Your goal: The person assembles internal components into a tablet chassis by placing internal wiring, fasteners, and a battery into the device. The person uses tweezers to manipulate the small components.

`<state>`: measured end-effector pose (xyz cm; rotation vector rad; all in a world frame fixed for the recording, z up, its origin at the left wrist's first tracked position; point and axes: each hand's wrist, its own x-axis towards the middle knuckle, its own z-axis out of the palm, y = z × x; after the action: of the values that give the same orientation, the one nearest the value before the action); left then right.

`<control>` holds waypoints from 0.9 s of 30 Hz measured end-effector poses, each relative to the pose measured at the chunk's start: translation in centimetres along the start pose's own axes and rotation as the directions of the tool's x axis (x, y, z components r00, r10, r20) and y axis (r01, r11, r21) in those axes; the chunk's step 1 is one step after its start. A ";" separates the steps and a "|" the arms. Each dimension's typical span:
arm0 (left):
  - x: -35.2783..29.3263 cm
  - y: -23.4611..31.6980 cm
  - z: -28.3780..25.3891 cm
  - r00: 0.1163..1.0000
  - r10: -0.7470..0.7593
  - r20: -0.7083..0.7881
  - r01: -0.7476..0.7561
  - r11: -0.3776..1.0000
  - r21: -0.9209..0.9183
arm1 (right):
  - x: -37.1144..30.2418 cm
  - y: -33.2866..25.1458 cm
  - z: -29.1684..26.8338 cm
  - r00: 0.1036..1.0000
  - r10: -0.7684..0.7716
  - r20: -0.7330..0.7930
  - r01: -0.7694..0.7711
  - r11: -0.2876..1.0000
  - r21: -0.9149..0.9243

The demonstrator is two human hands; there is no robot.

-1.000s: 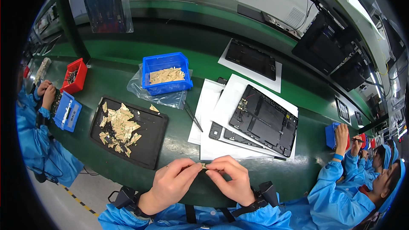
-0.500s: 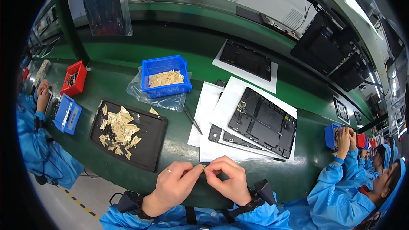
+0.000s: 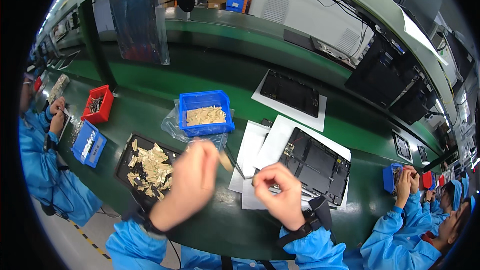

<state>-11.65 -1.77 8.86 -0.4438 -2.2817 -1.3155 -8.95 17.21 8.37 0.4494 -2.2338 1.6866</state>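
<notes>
Left hand (image 3: 187,185) is motion-blurred, fingers bunched; a thin, flat tan strip (image 3: 226,161) sits right at its fingertips, above the green workbench (image 3: 225,230). Looks pinched, but blur hides the contact, so can't confirm. Right hand (image 3: 280,192) is curled, thumb and index tips drawn close; can't tell if they pinch a scrap. For good handling I'd say: light pinch on one edge, no crease, slower left wrist, and lift clear of the black metal tweezers (image 3: 236,164) and the black rectangular device panel (image 3: 320,167). Keep it apart from the loose tan scraps (image 3: 152,167) in the black shallow tray (image 3: 123,170). Strip's long axis is steep: upper end leans far-left, lower end points near-right, toward the right hand. Face direction: too blurred to read.
</notes>
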 end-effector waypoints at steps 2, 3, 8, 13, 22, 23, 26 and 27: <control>4.5 -2.3 -0.6 0.991 0.053 -0.123 -0.023 0.972 0.234 | 1.1 0.6 0.0 0.997 0.055 -0.062 -0.056 0.998 -0.010; 6.0 -3.8 -1.1 0.986 0.081 -0.148 -0.018 0.922 0.386 | 1.4 0.8 0.2 0.995 0.082 -0.063 -0.084 0.996 -0.027; 6.9 -9.3 -1.6 0.984 0.176 -0.016 -0.125 0.757 0.641 | 1.6 2.1 1.5 0.992 0.126 -0.021 -0.126 0.992 0.020; 1.6 -2.3 0.9 0.934 0.355 0.046 -0.356 0.912 0.205 | 1.5 3.2 1.1 0.989 0.145 0.035 -0.145 0.989 -0.017; -1.9 -1.6 -0.2 0.965 0.221 0.141 -0.235 0.967 0.095 | 1.2 0.8 1.7 0.960 0.144 0.240 -0.142 0.989 -0.028; -2.0 -1.7 -0.3 0.958 0.258 0.124 -0.275 0.951 0.144 | 1.1 0.8 1.6 0.940 0.214 0.266 -0.225 0.974 0.014; -2.3 -1.7 -0.9 0.903 0.414 0.117 -0.430 0.856 0.286 | 1.2 0.9 0.9 0.628 0.464 0.625 -0.738 0.610 0.289; -2.5 -1.8 -1.1 0.903 0.414 0.118 -0.430 0.857 0.285 | 1.2 1.1 0.9 0.627 0.465 0.625 -0.739 0.609 0.288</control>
<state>-10.23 -3.67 6.69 -0.8207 -2.2061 -0.7273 -10.56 16.54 7.72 0.2089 -2.4067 2.9067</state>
